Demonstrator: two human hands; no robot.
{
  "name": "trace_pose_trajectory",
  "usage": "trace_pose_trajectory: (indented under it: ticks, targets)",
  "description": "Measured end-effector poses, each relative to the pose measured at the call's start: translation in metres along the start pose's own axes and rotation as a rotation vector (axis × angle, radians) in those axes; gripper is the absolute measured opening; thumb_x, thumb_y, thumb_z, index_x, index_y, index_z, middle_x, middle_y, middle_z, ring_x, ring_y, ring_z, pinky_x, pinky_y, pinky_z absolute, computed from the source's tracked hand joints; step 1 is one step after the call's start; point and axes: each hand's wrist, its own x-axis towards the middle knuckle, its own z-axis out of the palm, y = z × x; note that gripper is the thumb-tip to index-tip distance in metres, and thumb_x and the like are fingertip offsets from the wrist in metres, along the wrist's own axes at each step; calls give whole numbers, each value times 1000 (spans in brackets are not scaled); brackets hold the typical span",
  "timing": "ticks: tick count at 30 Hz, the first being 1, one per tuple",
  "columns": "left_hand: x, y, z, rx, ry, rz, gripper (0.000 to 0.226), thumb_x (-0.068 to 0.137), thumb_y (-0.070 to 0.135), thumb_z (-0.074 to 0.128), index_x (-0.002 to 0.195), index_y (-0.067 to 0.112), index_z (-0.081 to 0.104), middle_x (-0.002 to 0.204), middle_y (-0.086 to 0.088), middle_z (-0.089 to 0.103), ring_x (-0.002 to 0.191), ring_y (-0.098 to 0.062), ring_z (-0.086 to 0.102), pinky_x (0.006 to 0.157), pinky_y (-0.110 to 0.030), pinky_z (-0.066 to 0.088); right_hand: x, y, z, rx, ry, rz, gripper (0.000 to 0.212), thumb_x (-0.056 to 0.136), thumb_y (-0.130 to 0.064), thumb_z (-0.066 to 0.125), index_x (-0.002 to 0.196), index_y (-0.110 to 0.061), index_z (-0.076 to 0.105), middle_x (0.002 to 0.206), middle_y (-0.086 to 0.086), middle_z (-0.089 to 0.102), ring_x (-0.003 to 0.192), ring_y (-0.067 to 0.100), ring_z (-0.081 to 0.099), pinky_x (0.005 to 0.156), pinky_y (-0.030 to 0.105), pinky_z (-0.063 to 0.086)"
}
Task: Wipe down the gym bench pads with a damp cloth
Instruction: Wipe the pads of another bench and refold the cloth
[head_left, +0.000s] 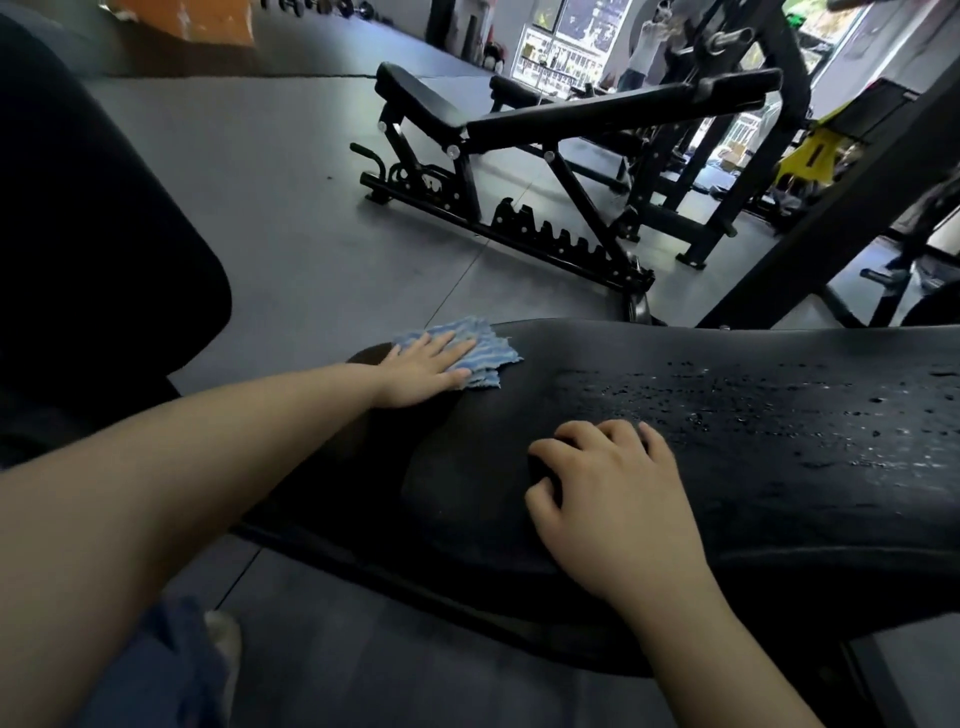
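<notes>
Nearest the camera, the right hand (610, 488) rests palm-down on the black bench pad (727, 467), its forearm rising from the lower right corner. Its fingers are curled, knuckles raised, the tips bent down onto the vinyl; nothing is held in it (the thumb lies along the inner side, tucked slightly toward the palm). The pad runs across the picture from the left centre to the right edge, and just beyond the right hand's knuckles its surface is beaded with water droplets (753, 400) spread toward the right.

The left arm reaches in from the lower left, stretched long and nearly straight across the gap toward the pad's far left end. There the left hand (423, 371) lies flat, fingers straight and together, pressing down on a blue-and-white striped cloth (491, 353). The cloth sits on the pad's far edge near its rounded left tip, crumpled, its frayed corner sticking out to the right of the fingertips. The two hands are well apart along the pad.

Under the left arm a bit of dark blue trouser leg (166, 670) and a shoe toe (223, 639) show above the grey floor (291, 228). At the left edge bulges another large black padded shape (93, 218). Farther off stands an adjustable bench (519, 119) with its backrest inclined, on a black frame with a toothed adjustment rail, and behind it to the right a black rack (748, 130) before bright windows.
</notes>
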Motion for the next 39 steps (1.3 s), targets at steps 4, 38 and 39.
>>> trace_pose_trajectory:
  ticks: [4,38,39]
  targets:
    - [-37,-28,10,7,-46,-71,56,99,48,18,148,35,-6,158,0,-11,145,-25,-10,116,-47,-1,-2,-2,0,-26,-3,-14,42,74,-36,32,81,-27,72,90,-4,69,84,27,60,91,50,45]
    - [51,108,-10,-48,10,72,50,99,51,17,146,47,0,158,9,-9,145,-28,-10,110,-60,-8,-5,-4,9,-3,156,-11,30,68,-33,33,70,-19,59,77,2,62,74,29,58,91,61,43]
    - [57,108,-11,-57,9,67,50,99,52,18,145,47,1,158,9,-8,145,-28,-10,110,-61,-8,-4,-4,10,-5,163,-12,29,68,-33,33,70,-19,59,77,2,61,74,29,57,91,61,43]
